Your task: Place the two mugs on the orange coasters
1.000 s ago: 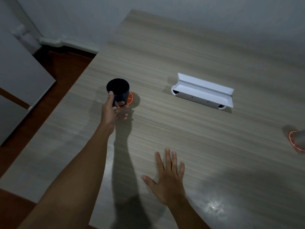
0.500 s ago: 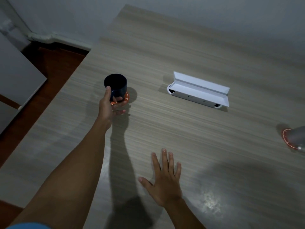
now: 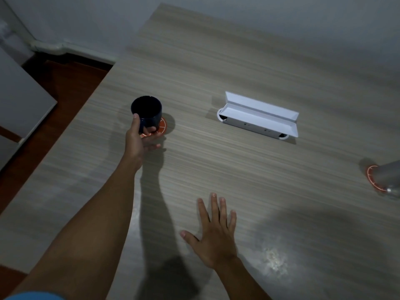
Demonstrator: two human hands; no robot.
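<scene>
Dark mug going onto its coaster

In the frame's left middle, the left hand (image 3: 138, 139) grips the dark round mug (image 3: 147, 112) over the round orange coaster (image 3: 162, 126); it could land off-centre and tip. The right hand (image 3: 213, 232) lies flat and empty on the surface (image 3: 259, 180).

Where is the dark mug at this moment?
In the head view the dark mug sits left of centre on the table, gripped by the left hand over an orange coaster, left of the white box.
</scene>
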